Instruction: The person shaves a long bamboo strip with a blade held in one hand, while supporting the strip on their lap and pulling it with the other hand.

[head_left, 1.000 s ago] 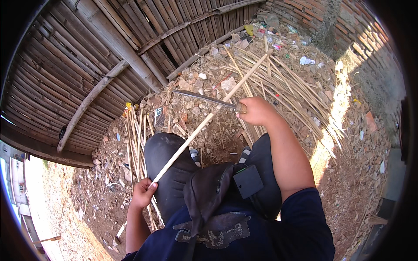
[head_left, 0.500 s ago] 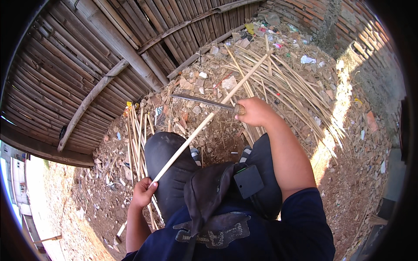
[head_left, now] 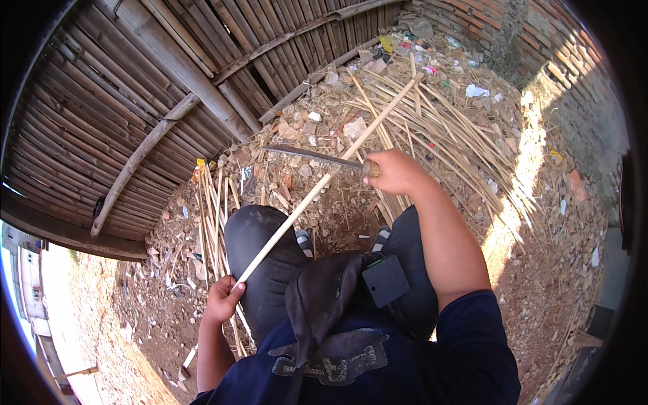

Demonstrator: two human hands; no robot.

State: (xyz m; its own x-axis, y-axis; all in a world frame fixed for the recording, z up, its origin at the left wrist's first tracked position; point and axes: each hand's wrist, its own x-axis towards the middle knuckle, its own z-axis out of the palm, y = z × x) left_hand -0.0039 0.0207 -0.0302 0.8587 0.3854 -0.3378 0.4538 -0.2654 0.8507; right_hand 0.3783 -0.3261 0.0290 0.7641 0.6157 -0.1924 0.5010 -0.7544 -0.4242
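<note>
Because our right hand is wrapped around the handle of the long knife, we see only the front of that handle. The blade crosses the pale bamboo strip beyond our knees, but we cannot tell whether its edge touches. Our left hand, beside the left thigh, has its grip closed on the strip's near end, thumb on top — the curled fingers hide where it stops. From there the strip slants over the left knee, its far end above a heap of split strips; whether it rests on them is hard to make out.

Both sandals are largely hidden by our legs, and a dark cloth bag and a black box block much of our lap. The left thigh covers part of a smaller bundle of strips. Broken brick and litter strew the ground around us. A slatted wall stands close at left and ahead, a brick wall at far right — both cut off by the dark rim.
</note>
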